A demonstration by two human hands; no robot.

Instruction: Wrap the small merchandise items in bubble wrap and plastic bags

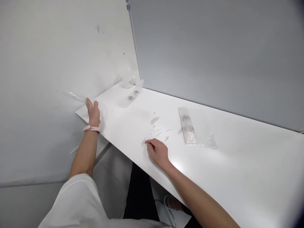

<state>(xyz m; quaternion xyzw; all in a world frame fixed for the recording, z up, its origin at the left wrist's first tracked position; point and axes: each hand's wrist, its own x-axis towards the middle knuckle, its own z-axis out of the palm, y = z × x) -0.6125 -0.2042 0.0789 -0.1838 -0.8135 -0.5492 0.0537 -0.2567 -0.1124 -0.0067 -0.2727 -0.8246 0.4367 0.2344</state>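
Here, my right hand rests on the white table, fingertips pinched on the near edge of a clear film sheet. Beyond the sheet toward the table's far corner, my left hand lies flat with fingers spread, touching another clear strip. Beside the sheet lies a plastic bag.

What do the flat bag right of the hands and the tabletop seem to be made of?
The bag looks like thin clear plastic film: the white surface shows through it and its creases glint. The tabletop looks like smooth white laminate or coated board, with a soft sheen near the right hand; its core cannot be told.
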